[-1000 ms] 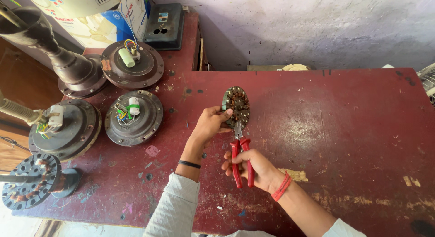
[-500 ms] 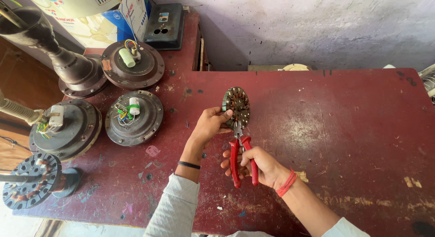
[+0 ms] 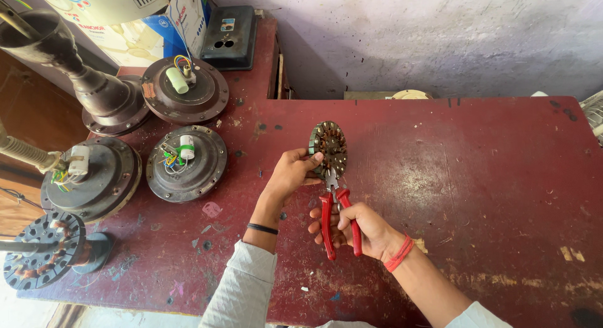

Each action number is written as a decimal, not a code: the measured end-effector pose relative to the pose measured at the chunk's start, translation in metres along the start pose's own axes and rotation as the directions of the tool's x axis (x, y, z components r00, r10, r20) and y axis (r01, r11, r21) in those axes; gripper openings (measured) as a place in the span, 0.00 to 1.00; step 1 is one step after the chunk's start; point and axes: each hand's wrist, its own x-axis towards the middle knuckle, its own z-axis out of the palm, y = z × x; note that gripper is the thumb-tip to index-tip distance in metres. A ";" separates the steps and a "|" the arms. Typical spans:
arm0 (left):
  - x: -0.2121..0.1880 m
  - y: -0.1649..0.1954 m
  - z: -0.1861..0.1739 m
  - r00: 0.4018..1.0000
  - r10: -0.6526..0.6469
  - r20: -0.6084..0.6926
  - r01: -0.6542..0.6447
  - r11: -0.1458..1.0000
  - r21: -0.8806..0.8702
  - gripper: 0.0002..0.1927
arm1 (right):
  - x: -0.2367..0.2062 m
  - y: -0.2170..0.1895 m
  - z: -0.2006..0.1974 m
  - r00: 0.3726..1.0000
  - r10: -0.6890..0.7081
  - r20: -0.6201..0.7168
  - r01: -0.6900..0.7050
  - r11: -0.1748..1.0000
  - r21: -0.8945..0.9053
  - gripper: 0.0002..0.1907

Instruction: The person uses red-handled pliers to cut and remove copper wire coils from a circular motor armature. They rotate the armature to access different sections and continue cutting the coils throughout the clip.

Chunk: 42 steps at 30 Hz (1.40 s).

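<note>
A fan stator [image 3: 328, 148] is held upright above the tabletop [image 3: 477, 177] by left hand [image 3: 294, 172] fingers clamped on its edge; red-handled pliers [image 3: 338, 218], gripped by the right hand [image 3: 364, 231], meet its lower rim.

I'm in a fan repair workshop. Opened fan motors [image 3: 186, 163] crowd my scuffed red table [image 3: 477, 171]. A wound stator [image 3: 43, 249] sits nearby.

We see a dull, rusty metal stator [image 3: 328, 149] with coppery windings, and pliers [image 3: 338, 215] with glossy red plastic grips and grey metal jaws. The table [image 3: 477, 177] is worn, scratched red paint, matt; the motor housings [image 3: 186, 163] look grimy dark metal.
</note>
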 end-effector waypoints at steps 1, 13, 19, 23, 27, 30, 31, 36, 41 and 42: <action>0.000 0.001 0.000 1.000 -0.001 -0.002 0.001 1.000 0.000 0.17 | 0.000 0.000 0.000 1.000 -0.001 0.005 0.001 1.000 0.001 0.30; 0.001 0.002 -0.001 1.000 -0.007 -0.010 0.007 1.000 0.014 0.18 | 0.009 0.009 0.014 0.999 0.021 0.025 -0.027 0.958 0.284 0.12; 0.002 0.000 0.001 1.000 0.002 -0.013 -0.001 1.000 0.005 0.17 | 0.017 0.023 0.012 0.999 -0.028 0.047 0.009 0.932 0.363 0.15; 0.001 -0.002 0.001 1.000 0.003 -0.011 -0.003 1.000 0.004 0.17 | 0.017 0.027 0.009 0.996 -0.065 0.062 0.040 0.939 0.341 0.13; 0.002 -0.003 0.002 1.000 0.001 0.011 -0.001 1.000 -0.017 0.16 | 0.010 0.027 0.014 0.995 -0.095 0.010 0.090 0.964 0.252 0.13; 0.001 -0.003 0.001 1.000 0.005 0.009 -0.005 1.000 -0.027 0.17 | 0.002 0.022 0.020 0.991 -0.125 -0.043 0.131 0.968 0.212 0.24; 0.001 -0.003 0.001 1.000 0.011 0.011 -0.011 1.000 -0.028 0.17 | -0.001 0.019 0.021 0.992 -0.099 -0.077 0.113 0.972 0.207 0.24; 0.001 -0.004 0.002 1.000 0.002 0.002 -0.002 1.000 -0.006 0.17 | -0.009 0.005 0.023 0.973 0.156 -0.168 -0.117 0.968 0.221 0.17; 0.001 -0.003 0.003 1.000 0.006 -0.003 -0.006 1.000 -0.012 0.16 | 0.000 0.015 0.030 0.978 0.137 -0.159 -0.083 0.949 0.304 0.23; 0.000 -0.003 0.003 1.000 0.010 -0.003 -0.010 1.000 -0.012 0.16 | 0.002 0.017 0.029 0.977 0.140 -0.160 -0.085 0.948 0.307 0.22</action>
